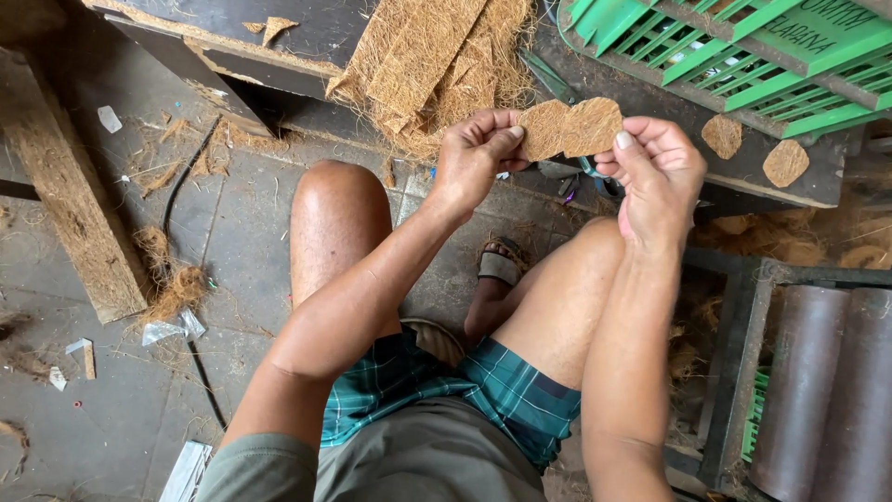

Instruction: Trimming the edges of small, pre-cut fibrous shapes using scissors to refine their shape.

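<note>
I sit with bare knees over a grey floor. My left hand (476, 153) pinches a round brown coir-fibre disc (543, 130) at its left edge. My right hand (658, 172) holds a second, similar disc (593, 125) from the right. The two discs overlap slightly in the middle, held up in front of me above my knees. Both hands are closed on the discs with thumbs on the near faces.
A pile of coir sheets and loose fibre (437, 65) lies ahead. A green plastic crate (743, 46) is at the top right, with two more discs (753, 149) on a dark ledge below. Dark cylinders (822, 390) stand at the right. A wooden plank (65, 186) lies at the left.
</note>
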